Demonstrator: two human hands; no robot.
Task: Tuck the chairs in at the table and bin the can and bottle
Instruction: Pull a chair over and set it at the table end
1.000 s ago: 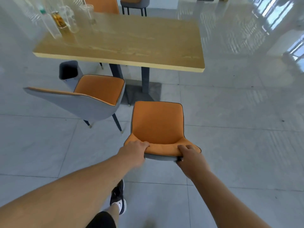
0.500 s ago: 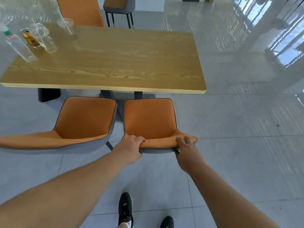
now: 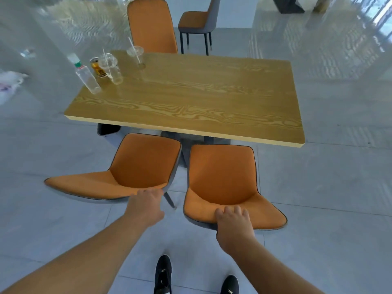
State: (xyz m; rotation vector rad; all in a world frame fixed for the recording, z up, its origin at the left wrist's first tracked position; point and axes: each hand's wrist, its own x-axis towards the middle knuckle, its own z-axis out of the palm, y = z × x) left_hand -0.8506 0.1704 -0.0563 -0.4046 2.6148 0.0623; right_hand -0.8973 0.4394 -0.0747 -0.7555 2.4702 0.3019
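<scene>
— Since half a second ago the left hand (image 3: 146, 203) has left the right chair (image 3: 224, 183) and crossed to the back rim of the left chair (image 3: 135, 168); the view has also pulled back, so more of the counter (image 3: 191, 98) shows.

— And the right hand (image 3: 232, 219)?

— Same place as before, curled over the top edge of the right chair's back. The left lies on the other chair's rim; whether its fingers are closed round it I cannot tell.

— Where do the chairs stand?

— Side by side at the near edge of the counter, seat fronts only just reaching under it. The left one sits askew, its back swung out to the left.

— What could go wrong?

— Pushing both together, I'd say the skewed chair may pivot and knock its neighbour or the counter's base. A hard bump could topple the bottle (image 3: 87, 77) and the can (image 3: 98, 68), which stand near the far left corner among the plastic cups (image 3: 112, 68).
</scene>
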